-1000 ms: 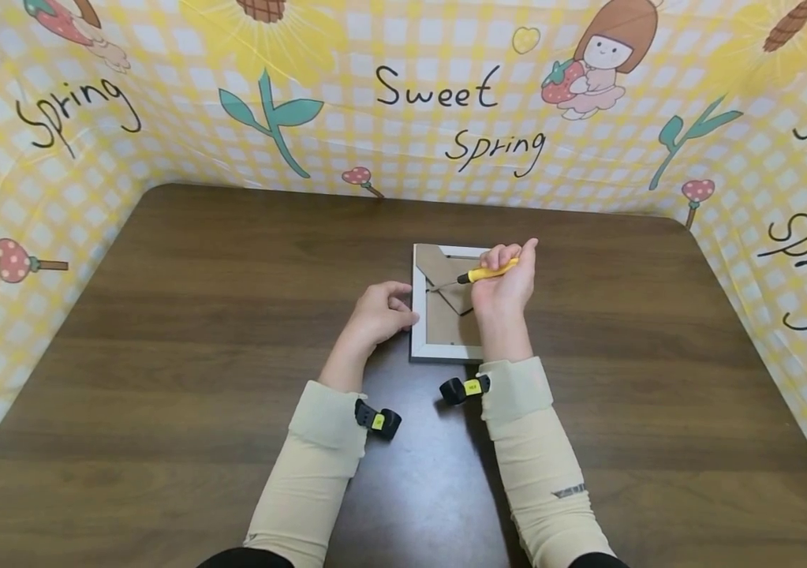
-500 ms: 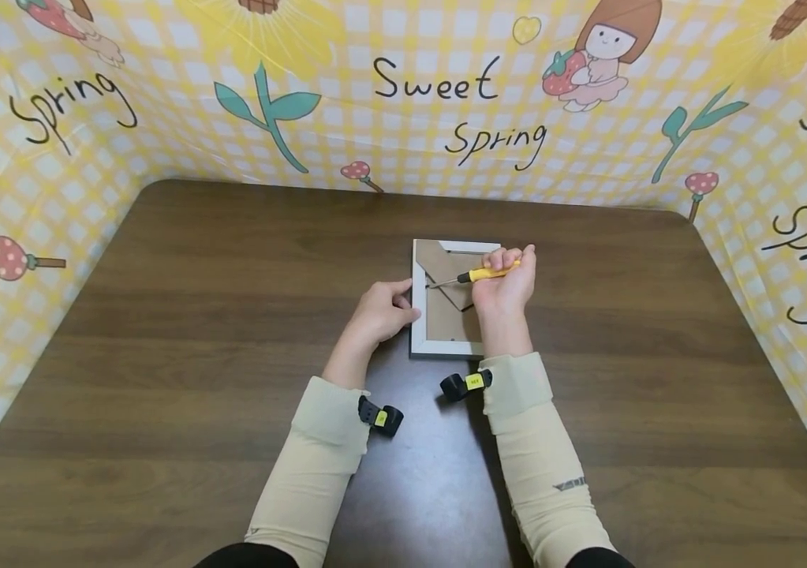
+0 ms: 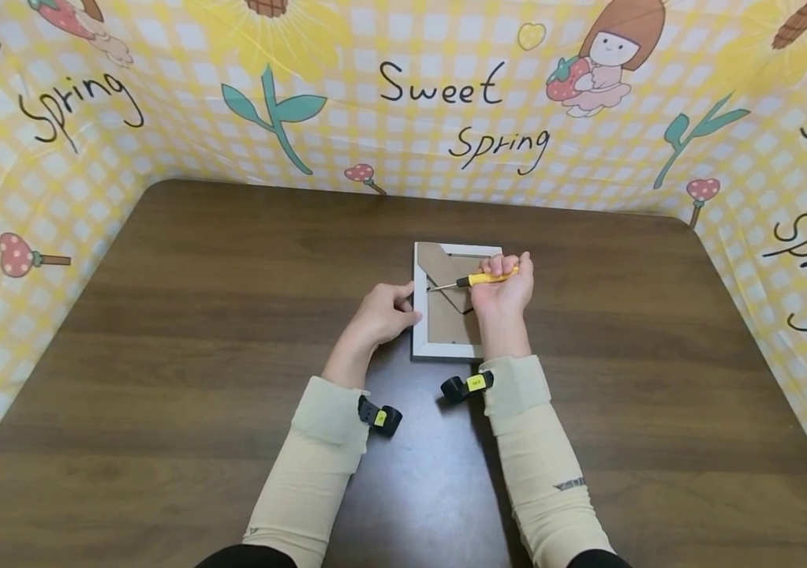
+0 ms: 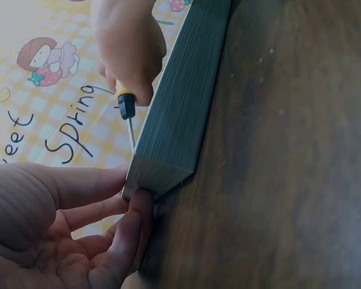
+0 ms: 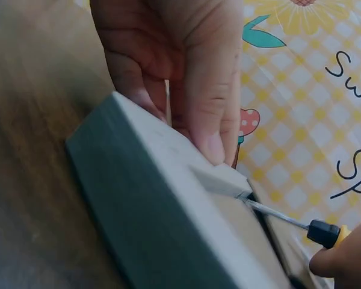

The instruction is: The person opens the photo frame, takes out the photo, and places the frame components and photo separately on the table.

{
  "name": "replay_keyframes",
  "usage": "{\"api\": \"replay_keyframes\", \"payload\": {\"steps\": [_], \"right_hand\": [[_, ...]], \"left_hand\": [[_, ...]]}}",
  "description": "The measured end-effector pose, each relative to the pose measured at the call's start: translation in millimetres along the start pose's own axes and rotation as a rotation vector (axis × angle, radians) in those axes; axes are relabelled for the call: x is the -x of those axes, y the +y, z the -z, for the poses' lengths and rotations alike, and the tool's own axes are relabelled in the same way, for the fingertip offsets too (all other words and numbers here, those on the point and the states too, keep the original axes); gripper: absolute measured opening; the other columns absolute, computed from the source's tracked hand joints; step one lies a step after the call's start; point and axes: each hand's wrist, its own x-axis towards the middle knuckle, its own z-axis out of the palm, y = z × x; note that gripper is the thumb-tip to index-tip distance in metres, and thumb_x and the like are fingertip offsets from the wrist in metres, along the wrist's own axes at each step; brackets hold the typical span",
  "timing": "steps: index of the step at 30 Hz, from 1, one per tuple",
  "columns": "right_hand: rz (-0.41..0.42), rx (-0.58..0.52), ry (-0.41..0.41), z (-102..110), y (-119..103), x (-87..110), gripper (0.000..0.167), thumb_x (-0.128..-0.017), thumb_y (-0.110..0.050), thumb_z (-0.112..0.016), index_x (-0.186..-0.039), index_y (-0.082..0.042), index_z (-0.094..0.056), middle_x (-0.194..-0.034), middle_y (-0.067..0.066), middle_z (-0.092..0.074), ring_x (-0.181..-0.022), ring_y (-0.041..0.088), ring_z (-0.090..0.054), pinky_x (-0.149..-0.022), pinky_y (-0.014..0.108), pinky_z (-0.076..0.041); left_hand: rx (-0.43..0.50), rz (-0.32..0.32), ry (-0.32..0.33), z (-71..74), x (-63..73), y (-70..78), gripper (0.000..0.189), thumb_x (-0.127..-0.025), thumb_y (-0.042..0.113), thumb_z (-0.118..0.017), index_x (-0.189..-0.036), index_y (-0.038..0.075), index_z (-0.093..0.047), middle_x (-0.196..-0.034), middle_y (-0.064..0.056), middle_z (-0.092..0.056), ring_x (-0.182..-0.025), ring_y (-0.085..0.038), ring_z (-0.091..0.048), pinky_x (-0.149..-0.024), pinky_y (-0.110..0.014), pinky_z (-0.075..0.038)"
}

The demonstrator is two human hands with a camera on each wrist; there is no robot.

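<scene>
A picture frame (image 3: 446, 349) lies back side up on the table, its brown backing board (image 3: 449, 327) and folded stand flap (image 3: 433, 256) showing inside a pale rim. My left hand (image 3: 379, 314) pinches the frame's left side; in the right wrist view its thumb (image 5: 213, 129) presses on top of the rim. A yellow-and-black screwdriver (image 3: 491, 278) is gripped in my right hand (image 3: 504, 300), palm turned up. Its thin metal shaft (image 5: 277, 215) slants toward the left, the tip at the rim's inner edge near my left thumb. Part of the frame's right side is hidden behind my right hand.
The brown wooden table (image 3: 197, 315) spreads out around the frame. A yellow checked cloth (image 3: 431, 47) with printed flowers and lettering stands along its back and sides. Small black cameras (image 3: 383, 420) are strapped to both wrists.
My right hand has turned slightly and sunk a little, the screwdriver lying a bit flatter with its tip in about the same place. The left hand keeps its hold on the frame.
</scene>
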Motion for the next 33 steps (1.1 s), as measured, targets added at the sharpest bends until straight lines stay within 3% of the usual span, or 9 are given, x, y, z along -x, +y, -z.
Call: {"api": "replay_keyframes", "payload": {"steps": [8, 18, 25, 33], "right_hand": [[0.025, 0.018, -0.039, -2.6, 4.2, -0.1, 0.062, -0.109, -0.036, -0.033, -0.052, -0.012, -0.033, -0.048, -0.002, -0.032, -0.048, 0.011, -0.032, -0.06, 0.023, -0.027], [0.089, 0.083, -0.152, -15.1, 8.3, 2.1, 0.061, -0.109, -0.03, -0.036, -0.051, -0.012, -0.035, -0.046, -0.003, -0.031, -0.045, 0.01, -0.029, -0.056, 0.021, -0.027], [0.104, 0.188, -0.163, -31.1, 16.0, 10.3, 0.06, -0.108, -0.032, -0.039, -0.051, -0.013, -0.036, -0.046, -0.004, -0.031, -0.046, 0.008, -0.028, -0.055, 0.019, -0.027], [0.171, 0.35, -0.259, -42.4, 30.3, 17.4, 0.061, -0.109, -0.028, -0.036, -0.05, -0.014, -0.034, -0.044, -0.005, -0.03, -0.047, 0.009, -0.025, -0.055, 0.02, -0.022]], "left_hand": [[-0.008, -0.008, 0.003, 1.7, -1.1, -2.4, 0.058, -0.093, 0.008, -0.067, -0.147, 0.009, -0.045, -0.088, -0.004, -0.058, -0.074, -0.014, -0.048, -0.068, -0.024, -0.038], [-0.021, -0.038, -0.006, 2.2, -1.2, -3.4, 0.058, -0.093, 0.009, -0.068, -0.146, 0.008, -0.045, -0.088, -0.005, -0.061, -0.072, -0.012, -0.049, -0.065, -0.021, -0.037], [-0.02, -0.027, -0.014, 2.1, -0.8, -2.9, 0.058, -0.093, 0.009, -0.067, -0.147, 0.008, -0.045, -0.089, -0.006, -0.06, -0.074, -0.014, -0.05, -0.067, -0.022, -0.038], [-0.021, -0.007, -0.023, 1.5, -1.4, -1.8, 0.058, -0.094, 0.008, -0.067, -0.147, 0.009, -0.044, -0.089, -0.006, -0.058, -0.076, -0.015, -0.05, -0.067, -0.024, -0.039]]}}
